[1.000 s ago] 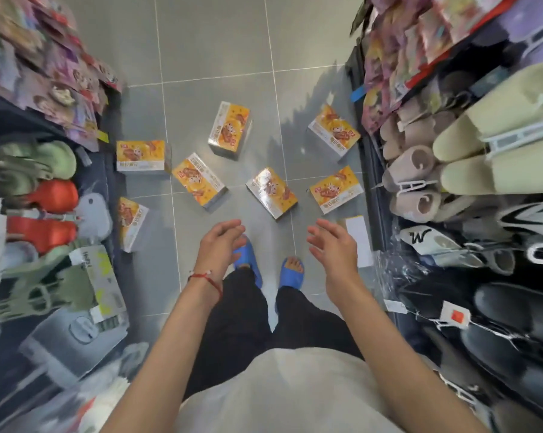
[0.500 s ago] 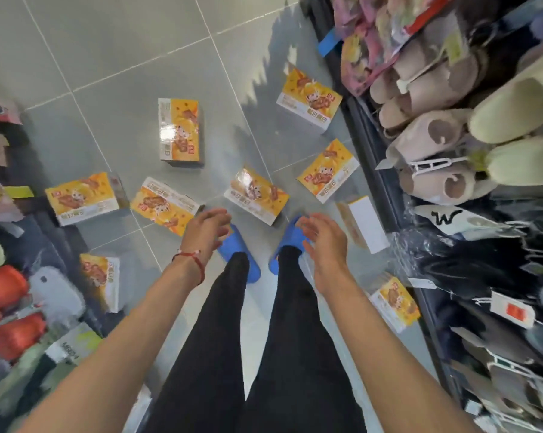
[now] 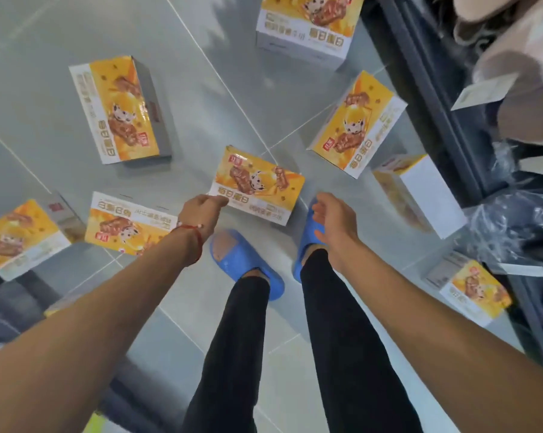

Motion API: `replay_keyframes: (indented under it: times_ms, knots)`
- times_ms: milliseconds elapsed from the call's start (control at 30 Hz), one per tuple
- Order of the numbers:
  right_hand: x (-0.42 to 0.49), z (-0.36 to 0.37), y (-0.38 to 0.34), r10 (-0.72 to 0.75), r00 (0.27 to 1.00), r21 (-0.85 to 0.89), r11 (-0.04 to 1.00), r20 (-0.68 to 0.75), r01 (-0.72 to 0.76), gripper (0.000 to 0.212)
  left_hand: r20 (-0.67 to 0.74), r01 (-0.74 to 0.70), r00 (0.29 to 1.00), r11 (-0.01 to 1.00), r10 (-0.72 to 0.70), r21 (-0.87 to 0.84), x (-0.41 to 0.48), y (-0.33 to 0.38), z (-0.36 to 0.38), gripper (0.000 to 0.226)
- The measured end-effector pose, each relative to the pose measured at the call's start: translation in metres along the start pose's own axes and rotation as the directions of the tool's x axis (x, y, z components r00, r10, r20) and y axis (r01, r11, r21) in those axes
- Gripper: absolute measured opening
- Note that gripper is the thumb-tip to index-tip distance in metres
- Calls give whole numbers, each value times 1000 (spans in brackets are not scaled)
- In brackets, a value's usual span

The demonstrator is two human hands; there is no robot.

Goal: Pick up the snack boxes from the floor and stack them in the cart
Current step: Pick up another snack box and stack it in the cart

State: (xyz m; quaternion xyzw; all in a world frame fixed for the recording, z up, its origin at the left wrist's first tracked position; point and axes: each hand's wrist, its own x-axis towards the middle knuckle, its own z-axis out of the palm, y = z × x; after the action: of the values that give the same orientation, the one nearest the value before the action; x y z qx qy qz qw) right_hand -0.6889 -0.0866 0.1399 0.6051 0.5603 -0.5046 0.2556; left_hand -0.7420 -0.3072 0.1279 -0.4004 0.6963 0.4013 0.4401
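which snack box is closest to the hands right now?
The centre box, face-up just ahead of the blue slippers: the left hand is at its near-left corner, the right hand by its right end. All the rest lie farther out.

I stand on glossy grey floor tiles (image 3: 201,104); a dark shelf rack (image 3: 435,120) holds plush slippers (image 3: 520,73) at upper right.

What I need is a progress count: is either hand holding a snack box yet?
No: left hand and right hand hold nothing, and the nearest snack box lies flat on the floor.
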Motion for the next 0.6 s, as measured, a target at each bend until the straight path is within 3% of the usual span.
replay_keyframes:
  times_ms: [100, 200, 300, 433, 533, 600]
  knots:
    - [55, 18, 17, 62, 998, 14, 998, -6, -62, 33, -37, 13, 999, 999, -11, 50, 49, -8, 7, 60]
    - [107, 41, 33, 76, 997, -52, 996, 9, -76, 61, -97, -21, 995, 993, 33, 119, 101, -4, 17, 66]
    - [154, 63, 47, 58, 998, -100, 993, -23, -60, 60, -110, -86, 988, 983, 105, 164, 151, -4, 29, 73]
    - [198, 89, 58, 72, 997, 18, 997, -16, -72, 52, -89, -95, 990, 988, 107, 123, 203, 0, 48, 80]
    - [222, 106, 72, 80, 997, 127, 989, 10, -80, 79, -70, -72, 995, 995, 77, 75, 237, -3, 58, 89]
    - [227, 114, 74, 113, 992, 237, 964, 50, -122, 85, -67, -37, 997, 998, 41, 54, 252, -9, 63, 95]
